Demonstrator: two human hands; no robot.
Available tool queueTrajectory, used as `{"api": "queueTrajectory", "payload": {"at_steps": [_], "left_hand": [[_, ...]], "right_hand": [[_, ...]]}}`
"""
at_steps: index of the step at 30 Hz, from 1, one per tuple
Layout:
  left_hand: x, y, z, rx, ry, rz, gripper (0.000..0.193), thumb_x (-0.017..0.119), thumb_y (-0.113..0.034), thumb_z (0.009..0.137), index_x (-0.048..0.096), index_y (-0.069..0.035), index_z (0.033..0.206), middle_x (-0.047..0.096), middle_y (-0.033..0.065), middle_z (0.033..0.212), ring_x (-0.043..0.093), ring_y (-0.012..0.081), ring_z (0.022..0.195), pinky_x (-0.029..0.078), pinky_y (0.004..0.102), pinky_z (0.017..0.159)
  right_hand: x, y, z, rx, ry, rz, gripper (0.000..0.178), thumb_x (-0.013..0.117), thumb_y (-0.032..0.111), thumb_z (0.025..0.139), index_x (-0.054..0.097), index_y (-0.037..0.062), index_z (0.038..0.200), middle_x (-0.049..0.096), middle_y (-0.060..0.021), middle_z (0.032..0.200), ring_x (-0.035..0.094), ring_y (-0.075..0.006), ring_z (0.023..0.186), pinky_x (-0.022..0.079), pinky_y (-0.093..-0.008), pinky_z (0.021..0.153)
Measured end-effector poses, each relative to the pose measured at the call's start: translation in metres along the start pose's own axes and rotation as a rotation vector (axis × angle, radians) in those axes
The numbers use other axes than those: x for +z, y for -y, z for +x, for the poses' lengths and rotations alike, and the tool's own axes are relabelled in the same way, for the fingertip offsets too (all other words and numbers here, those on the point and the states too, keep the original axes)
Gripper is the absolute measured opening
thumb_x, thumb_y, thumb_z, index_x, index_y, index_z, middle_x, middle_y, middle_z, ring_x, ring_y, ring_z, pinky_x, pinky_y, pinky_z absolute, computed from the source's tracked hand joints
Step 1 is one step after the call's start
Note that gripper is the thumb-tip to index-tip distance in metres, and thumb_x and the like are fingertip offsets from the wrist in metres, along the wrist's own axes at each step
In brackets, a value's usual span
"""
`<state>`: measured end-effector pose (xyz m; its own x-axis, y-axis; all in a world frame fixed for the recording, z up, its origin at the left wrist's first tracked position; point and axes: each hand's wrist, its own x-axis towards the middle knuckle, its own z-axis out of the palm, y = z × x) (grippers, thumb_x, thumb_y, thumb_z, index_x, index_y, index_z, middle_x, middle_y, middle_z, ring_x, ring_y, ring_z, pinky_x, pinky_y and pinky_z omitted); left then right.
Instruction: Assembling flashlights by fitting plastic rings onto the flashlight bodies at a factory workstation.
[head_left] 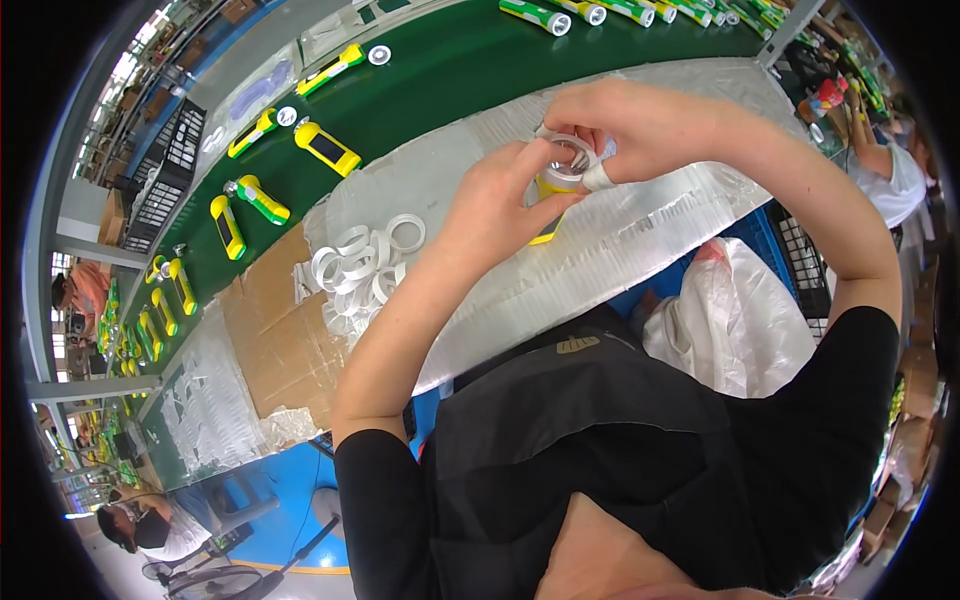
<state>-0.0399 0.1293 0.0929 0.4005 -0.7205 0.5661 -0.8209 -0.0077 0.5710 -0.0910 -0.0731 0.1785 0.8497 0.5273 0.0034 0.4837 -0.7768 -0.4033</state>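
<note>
1. Green belt (440,105) is stretching beyond the grey worktop (640,235).
2. I'm judging that uneven finger pressure could be tilting the white ring (561,181) askew.
3. Yellow flashlight (546,237) is sitting between the hands, left hand (497,200) grasping it, right hand (640,130) curling fingers at the ring.

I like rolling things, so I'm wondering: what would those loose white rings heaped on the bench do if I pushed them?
The white rings would probably slide and scatter, since they're piled loosely. Each one is likely light, because it looks thin-walled with an open middle. One standing on edge might roll, as its outline is round.
</note>
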Motion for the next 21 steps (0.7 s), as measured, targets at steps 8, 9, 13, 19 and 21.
{"api": "queueTrajectory", "payload": {"at_steps": [8,9,13,19,21], "left_hand": [[-0.001,0.009,0.004,-0.010,-0.052,-0.018,0.037,0.080,-0.018,0.074,0.061,-0.011,0.105,0.067,0.0093,0.090,0.064,0.0304,0.084,0.051,0.0399,0.071],[-0.002,0.011,0.003,-0.050,-0.036,-0.014,0.036,0.081,-0.017,0.074,0.062,-0.011,0.105,0.067,0.0088,0.088,0.063,0.0289,0.080,0.050,0.0389,0.070],[-0.002,0.014,0.008,-0.109,-0.012,-0.027,0.035,0.081,-0.015,0.077,0.064,-0.008,0.107,0.069,0.0023,0.095,0.060,0.0157,0.078,0.047,0.0288,0.069],[-0.004,0.014,0.002,-0.037,-0.083,-0.086,0.034,0.080,-0.016,0.079,0.063,-0.010,0.108,0.068,0.0026,0.091,0.061,0.0177,0.076,0.047,0.0290,0.067],[0.000,0.011,0.002,-0.028,-0.096,-0.028,0.034,0.079,-0.016,0.079,0.063,-0.010,0.109,0.068,0.0026,0.090,0.061,0.0182,0.077,0.047,0.0292,0.067]], "right_hand": [[0.016,0.005,0.014,0.282,-0.180,-0.042,0.035,0.078,0.025,0.068,0.060,-0.0018,0.083,0.059,-0.0130,0.070,0.060,-0.0261,0.067,0.047,-0.0340,0.058],[0.017,0.008,0.017,0.370,-0.183,-0.069,0.042,0.078,0.032,0.068,0.060,-0.0030,0.081,0.060,-0.0142,0.069,0.060,-0.0263,0.064,0.047,-0.0345,0.057],[0.017,0.011,0.024,0.543,-0.186,-0.123,0.054,0.077,0.044,0.068,0.059,-0.0062,0.080,0.060,-0.0168,0.069,0.060,-0.0259,0.063,0.047,-0.0348,0.056],[0.011,-0.005,0.020,-0.073,-0.246,0.116,0.055,0.076,0.041,0.070,0.058,-0.0070,0.088,0.059,-0.0159,0.070,0.059,-0.0264,0.066,0.048,-0.0338,0.060],[0.007,-0.005,0.016,0.029,-0.171,0.046,0.053,0.076,0.040,0.071,0.057,-0.0061,0.091,0.059,-0.0153,0.072,0.059,-0.0269,0.067,0.048,-0.0345,0.061]]}}
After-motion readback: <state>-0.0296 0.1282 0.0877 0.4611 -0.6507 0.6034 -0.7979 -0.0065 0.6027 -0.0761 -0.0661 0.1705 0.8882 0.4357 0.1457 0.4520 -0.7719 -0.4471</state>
